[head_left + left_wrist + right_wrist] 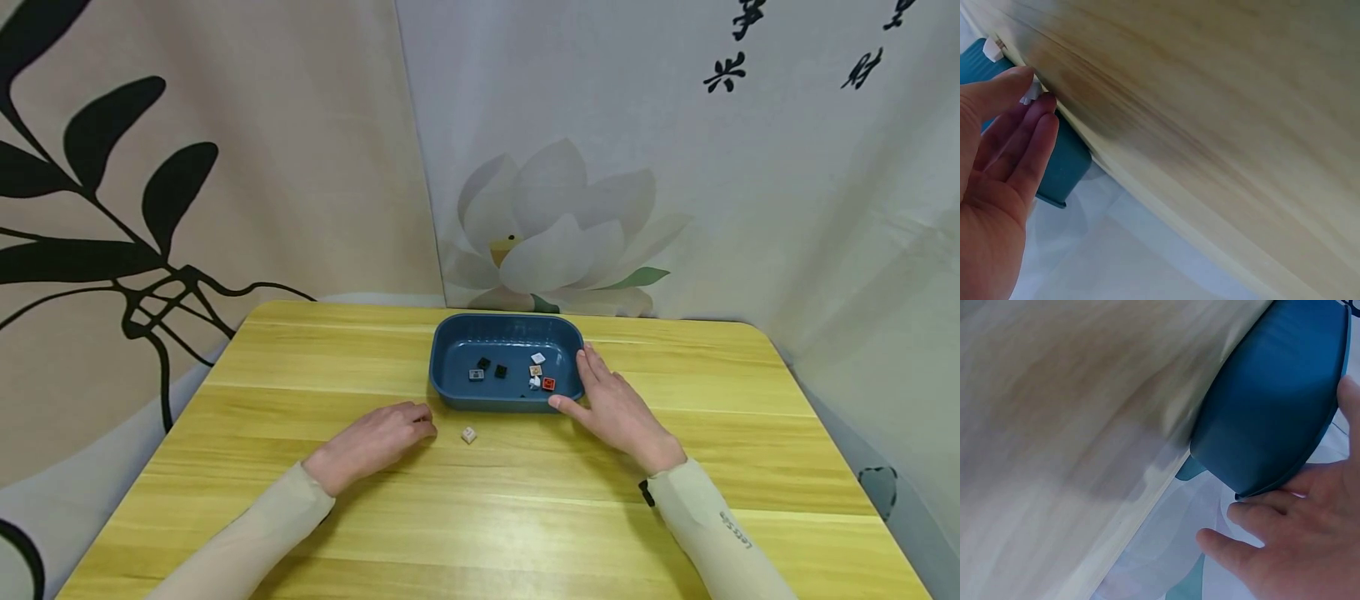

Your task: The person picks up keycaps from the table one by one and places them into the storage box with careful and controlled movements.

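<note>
A dark blue tray (506,405) stands at the table's far side with several small square pieces inside, among them a red piece (549,384), a black piece (500,372) and a grey piece (476,375). My left hand (381,442) hovers low left of the tray's front corner. In the left wrist view its thumb and fingertips pinch a small white block (1033,92), mostly covered by them. Another small white block (468,435) lies on the wood just right of that hand. My right hand (621,417) rests on the tray's right end, fingers extended along the rim and thumb at the front corner.
The yellow wooden table (480,525) runs under both arms. Behind its far edge hangs a printed cloth (322,167) with dark leaves and a pale flower. The tray stands close to that far edge.
</note>
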The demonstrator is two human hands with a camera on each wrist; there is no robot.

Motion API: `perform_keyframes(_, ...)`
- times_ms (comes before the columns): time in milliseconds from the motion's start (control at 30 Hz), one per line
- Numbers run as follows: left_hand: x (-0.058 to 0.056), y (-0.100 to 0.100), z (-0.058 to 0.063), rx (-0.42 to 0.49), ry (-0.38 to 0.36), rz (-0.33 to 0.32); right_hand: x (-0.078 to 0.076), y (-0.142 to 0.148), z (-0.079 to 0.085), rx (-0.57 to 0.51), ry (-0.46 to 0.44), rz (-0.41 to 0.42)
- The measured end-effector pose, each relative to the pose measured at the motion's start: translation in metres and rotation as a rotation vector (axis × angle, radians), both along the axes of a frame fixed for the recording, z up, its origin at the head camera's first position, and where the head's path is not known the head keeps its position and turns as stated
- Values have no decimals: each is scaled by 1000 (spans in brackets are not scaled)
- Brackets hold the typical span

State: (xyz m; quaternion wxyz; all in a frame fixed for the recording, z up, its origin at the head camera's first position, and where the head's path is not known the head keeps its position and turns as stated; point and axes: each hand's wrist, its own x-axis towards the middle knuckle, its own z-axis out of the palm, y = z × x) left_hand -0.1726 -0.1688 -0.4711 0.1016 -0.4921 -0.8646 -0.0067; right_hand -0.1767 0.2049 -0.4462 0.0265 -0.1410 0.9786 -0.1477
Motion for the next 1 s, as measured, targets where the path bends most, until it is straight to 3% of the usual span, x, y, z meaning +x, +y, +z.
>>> perform_keyframes(400, 2, -1, 9, 35, 22, -4, 0, -1, 1, -1, 0, -3)
perform_keyframes(1000, 6, 17, 41, 185, 27, -31, 0, 0, 1, -1, 3, -3)
